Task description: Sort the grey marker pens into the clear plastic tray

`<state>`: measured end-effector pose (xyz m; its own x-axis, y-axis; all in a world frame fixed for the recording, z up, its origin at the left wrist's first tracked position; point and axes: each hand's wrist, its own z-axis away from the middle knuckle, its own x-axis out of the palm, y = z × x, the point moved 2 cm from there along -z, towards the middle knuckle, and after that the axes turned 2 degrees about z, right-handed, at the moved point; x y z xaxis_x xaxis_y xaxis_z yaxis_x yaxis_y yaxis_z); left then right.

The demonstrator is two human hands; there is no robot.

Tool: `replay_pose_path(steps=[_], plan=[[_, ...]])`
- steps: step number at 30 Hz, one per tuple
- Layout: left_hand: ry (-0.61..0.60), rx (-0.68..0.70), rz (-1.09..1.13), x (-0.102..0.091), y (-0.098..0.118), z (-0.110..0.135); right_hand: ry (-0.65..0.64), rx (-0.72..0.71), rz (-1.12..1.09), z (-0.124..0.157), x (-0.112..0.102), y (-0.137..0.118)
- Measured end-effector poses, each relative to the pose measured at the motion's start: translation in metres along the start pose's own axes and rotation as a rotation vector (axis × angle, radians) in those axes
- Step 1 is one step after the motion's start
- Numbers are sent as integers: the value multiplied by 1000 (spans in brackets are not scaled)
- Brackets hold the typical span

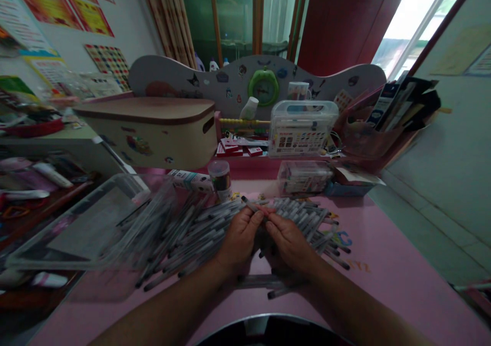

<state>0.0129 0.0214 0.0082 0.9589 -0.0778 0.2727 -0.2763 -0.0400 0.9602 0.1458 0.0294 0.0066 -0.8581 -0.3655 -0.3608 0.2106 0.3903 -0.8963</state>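
Pen pile (pixel 184 236) across tabletop (pixel 383 290) middle. Tray (pixel 88 228) on left edge, overlapping pile. Jar (pixel 220 175) just behind pile; lidded box (pixel 153 131) back left; carry case (pixel 303 129) back right, clock (pixel 263 87) behind it. Left hand (pixel 240 239), right hand (pixel 290 245) near front edge, on pile, one pen (pixel 252 206) between them.

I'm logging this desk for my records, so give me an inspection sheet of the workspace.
Surface: pink desk, largely covered.
Job's things: one pen, held over a pile of grey pens.
Clutter: clear plastic tray, small jar, marker case.
Hands: left hand and right hand, fingers of both pinching the pen.
Cables: nothing seen.
Surroundings: cream box, green clock, wall posters, window.
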Motion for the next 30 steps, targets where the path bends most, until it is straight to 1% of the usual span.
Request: replay_pose_path(steps=[4, 9, 15, 20, 23, 26, 30], plan=[[8, 17, -40, -1, 2, 0, -4, 16, 3, 0, 0, -1], [15, -13, 37, 1, 1, 0, -24, 33, -34, -2, -2, -3], [43, -4, 32, 3, 7, 0, -15, 37, -65, -3, -2, -9], [69, -13, 61, 1, 6, 0, -52, 56, -16, -1, -2, -3], [86, -12, 35, 0, 6, 1, -69, 55, 41, 0, -1, -1], [96, 12, 4, 0, 7, 2, -56, 33, 31, 0, -1, -3], [110, 9, -2, 2, 9, 3, -26, 8, -12, 0, 1, -6]])
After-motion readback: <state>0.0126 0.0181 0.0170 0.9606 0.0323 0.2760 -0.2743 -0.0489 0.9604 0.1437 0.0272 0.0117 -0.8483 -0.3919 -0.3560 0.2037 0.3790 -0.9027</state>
